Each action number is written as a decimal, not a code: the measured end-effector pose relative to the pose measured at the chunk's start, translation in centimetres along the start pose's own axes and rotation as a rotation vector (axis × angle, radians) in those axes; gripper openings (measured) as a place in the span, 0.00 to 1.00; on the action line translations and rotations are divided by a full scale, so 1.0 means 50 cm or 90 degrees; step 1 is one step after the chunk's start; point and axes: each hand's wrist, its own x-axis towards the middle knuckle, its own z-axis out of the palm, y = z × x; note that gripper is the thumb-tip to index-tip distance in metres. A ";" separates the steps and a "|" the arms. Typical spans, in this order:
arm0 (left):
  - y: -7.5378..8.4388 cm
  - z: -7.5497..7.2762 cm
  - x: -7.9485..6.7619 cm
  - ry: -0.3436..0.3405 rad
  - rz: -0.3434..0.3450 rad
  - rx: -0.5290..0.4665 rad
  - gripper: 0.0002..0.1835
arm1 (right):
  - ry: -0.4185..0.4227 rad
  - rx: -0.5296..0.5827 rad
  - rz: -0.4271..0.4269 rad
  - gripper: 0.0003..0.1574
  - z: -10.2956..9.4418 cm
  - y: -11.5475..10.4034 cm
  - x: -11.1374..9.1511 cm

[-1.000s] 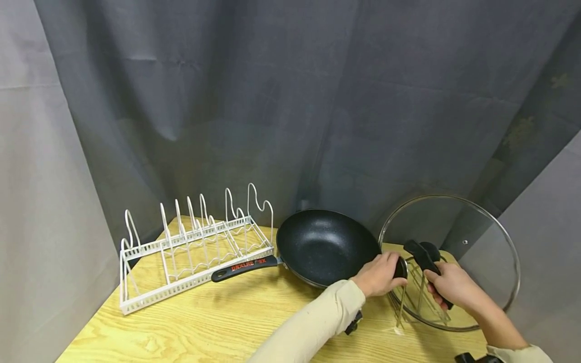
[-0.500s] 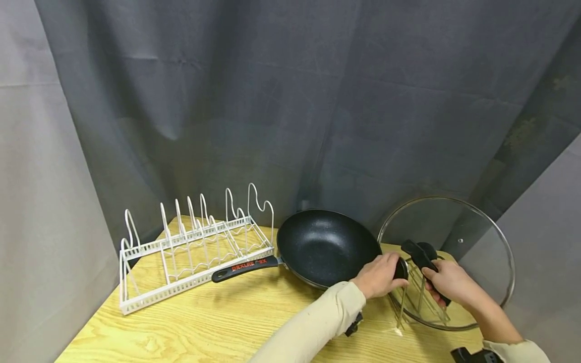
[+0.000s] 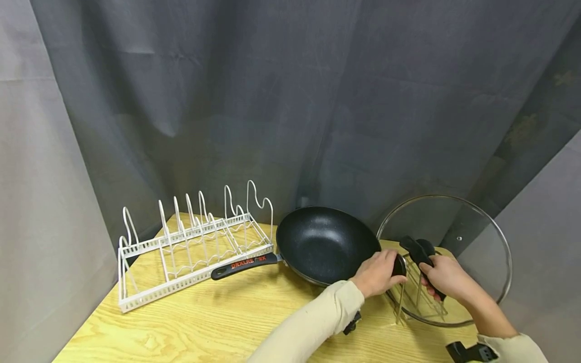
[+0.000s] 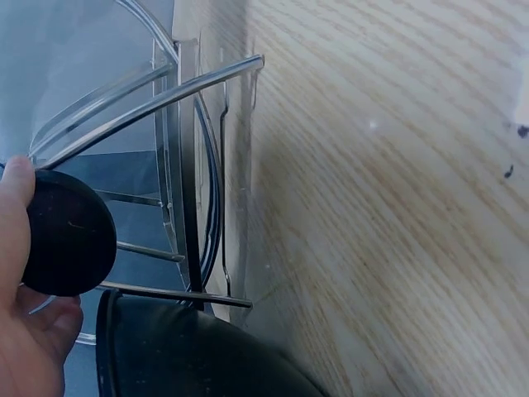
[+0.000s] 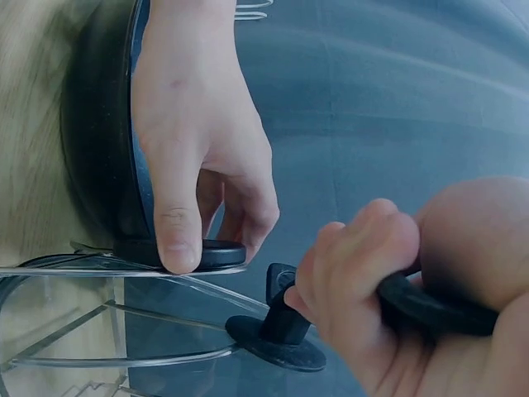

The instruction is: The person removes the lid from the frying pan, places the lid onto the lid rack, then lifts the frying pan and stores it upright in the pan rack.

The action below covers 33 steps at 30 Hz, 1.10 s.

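Note:
My right hand (image 3: 447, 277) grips the black handle (image 3: 419, 259) of a large clear glass lid (image 3: 481, 232) with a metal rim. The lid stands tilted up on edge at a metal wire rack (image 3: 400, 305) on the right. My left hand (image 3: 375, 273) pinches a round black disc (image 4: 70, 233) at the rack's left end, thumb and fingers on its edge; what the disc belongs to is unclear. Close beside that hand lies a black wok (image 3: 322, 247), its long handle (image 3: 245, 266) pointing left. In the right wrist view, the lid's black handle base (image 5: 277, 343) shows just beyond my right fingers.
A white wire pan rack (image 3: 195, 247) with several upright loops stands at the left, close to the wok's handle. All stands on a wood-grain table (image 3: 181, 333). A dark grey curtain (image 3: 281, 111) hangs right behind.
The glass lid and my right hand have shifted slightly left. My left hand stays on the black disc; the wok and white rack keep their places, with only a slight view shift.

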 end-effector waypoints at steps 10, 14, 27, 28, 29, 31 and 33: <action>0.001 0.006 -0.005 0.021 0.001 0.000 0.35 | -0.021 0.028 0.034 0.13 0.000 -0.004 0.001; 0.000 0.010 -0.001 0.021 0.002 0.000 0.36 | -0.032 0.047 0.032 0.13 -0.004 -0.001 0.002; -0.003 0.007 0.002 0.023 0.000 -0.013 0.37 | -0.061 0.088 0.023 0.15 -0.013 -0.005 0.004; -0.003 0.007 0.001 0.023 0.001 -0.013 0.37 | -0.068 0.099 0.022 0.16 -0.014 -0.005 0.003; -0.003 0.008 0.001 0.023 0.001 -0.015 0.37 | -0.075 0.111 0.023 0.16 -0.015 -0.005 0.002; -0.004 0.008 0.001 0.022 0.003 -0.017 0.36 | -0.092 0.135 0.027 0.18 -0.017 -0.005 0.001; -0.006 0.009 0.001 0.022 0.006 -0.021 0.36 | -0.111 0.161 0.030 0.20 -0.021 -0.004 0.002</action>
